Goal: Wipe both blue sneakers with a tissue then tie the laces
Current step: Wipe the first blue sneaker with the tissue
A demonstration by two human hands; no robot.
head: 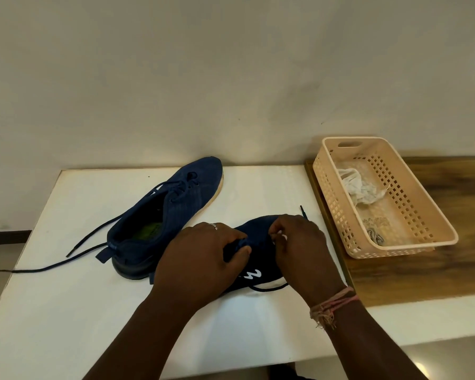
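Both hands work the near sneaker (pixel 261 259): left hand (pixel 203 253) and right hand (pixel 299 239) pinch its laces (pixel 269 288) for tying. Tissue (pixel 359 189) sits discarded in the basket (pixel 412 244) at two o'clock.

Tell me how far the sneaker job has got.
Wiping looks finished: a crumpled tissue lies in the basket and neither hand holds one. In hand: the left hand and right hand both grip the laces of the near sneaker, whose knot is hidden. Left: the far sneaker, its laces trailing loose across the table.
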